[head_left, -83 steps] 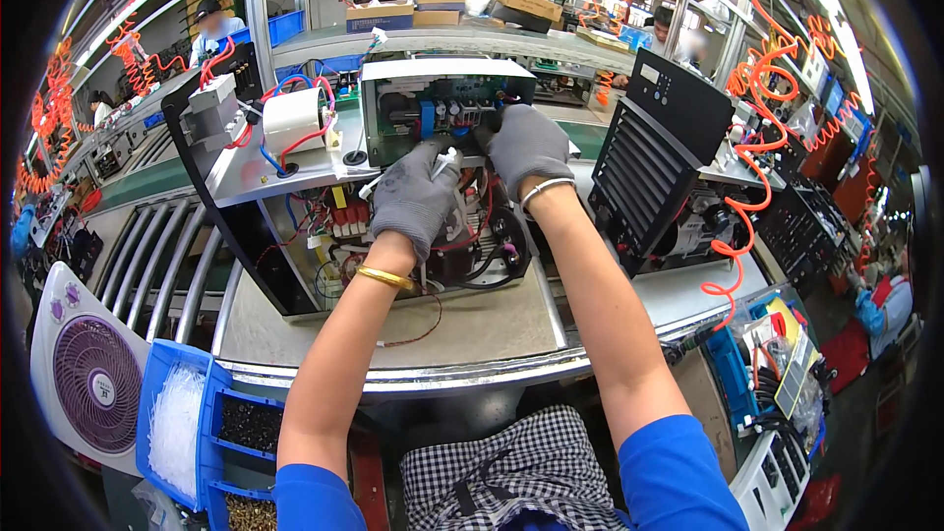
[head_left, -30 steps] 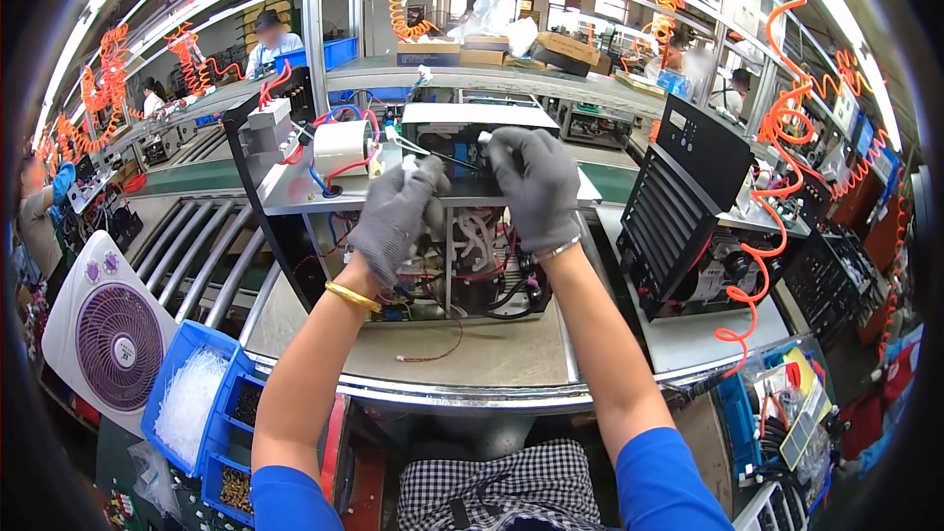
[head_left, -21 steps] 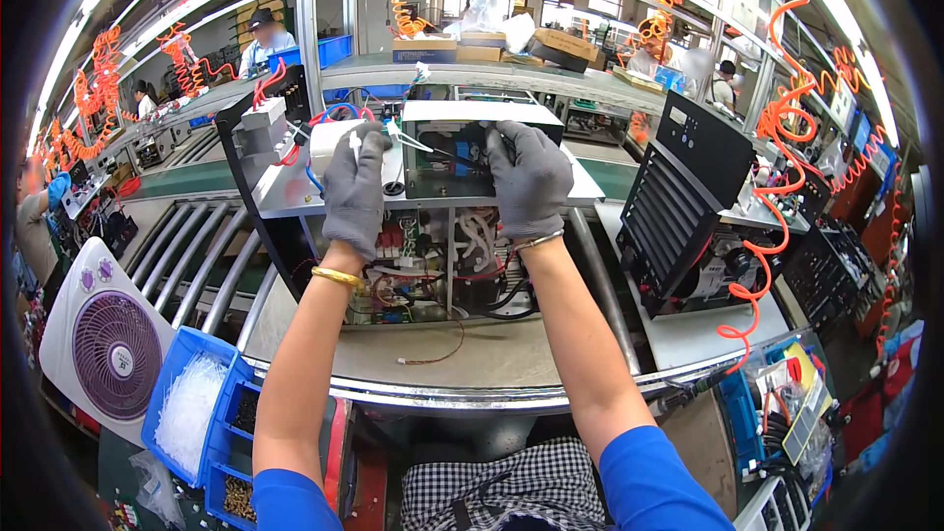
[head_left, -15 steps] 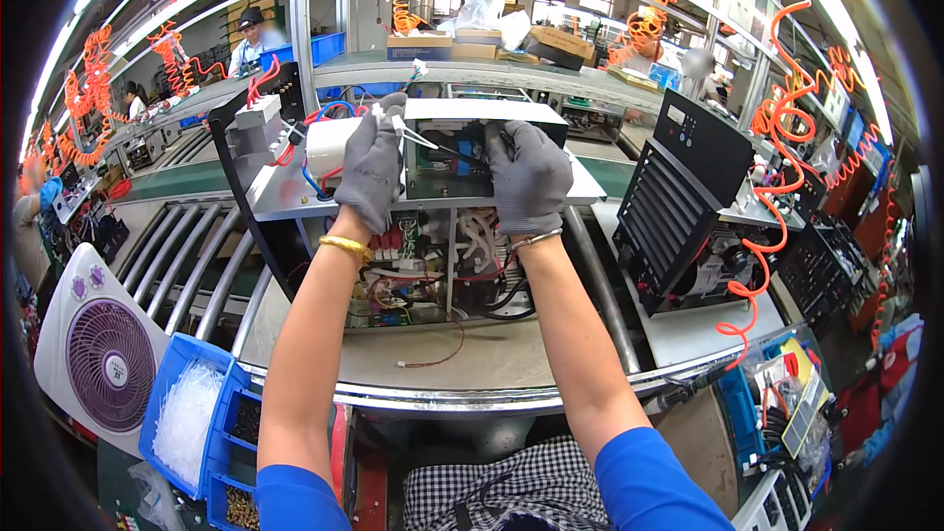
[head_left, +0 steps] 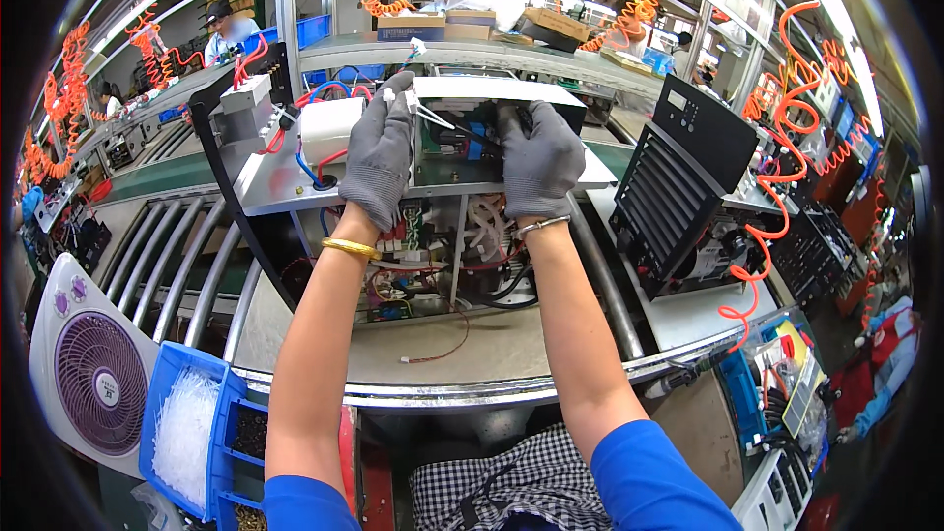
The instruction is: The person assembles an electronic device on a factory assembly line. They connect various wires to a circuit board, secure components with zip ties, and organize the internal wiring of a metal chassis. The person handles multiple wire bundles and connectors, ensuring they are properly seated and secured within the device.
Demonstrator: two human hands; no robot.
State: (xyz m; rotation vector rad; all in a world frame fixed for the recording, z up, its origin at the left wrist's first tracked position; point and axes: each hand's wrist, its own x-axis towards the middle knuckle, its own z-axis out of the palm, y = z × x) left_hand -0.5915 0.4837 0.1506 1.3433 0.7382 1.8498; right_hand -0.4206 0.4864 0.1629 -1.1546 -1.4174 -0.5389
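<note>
My left hand (head_left: 379,162), in a grey glove, pinches white wires (head_left: 433,116) with a white connector end near its fingertips. The wires lead into an open-fronted metal box section on top of an electrical unit (head_left: 433,261). My right hand (head_left: 543,159), gloved too, reaches into that opening with curled fingers; what they grip is hidden in shadow. A black cable and a blue part (head_left: 476,146) lie just left of its thumb. Left of my left hand sit a white cylinder-like part (head_left: 332,128) and red and blue wires. Circuit boards and wire bundles fill the lower part of the unit.
A second black unit with a louvred panel (head_left: 678,197) stands to the right, beside a coiled orange air hose (head_left: 757,265). Rollers (head_left: 177,256), a white fan (head_left: 98,374) and blue bins (head_left: 187,433) are on the left. Co-workers are beyond the far shelf (head_left: 472,51).
My view has shifted slightly, and both hands stay at the box opening. The right hand's fingers have moved a little within it; the left still holds the white wires.
</note>
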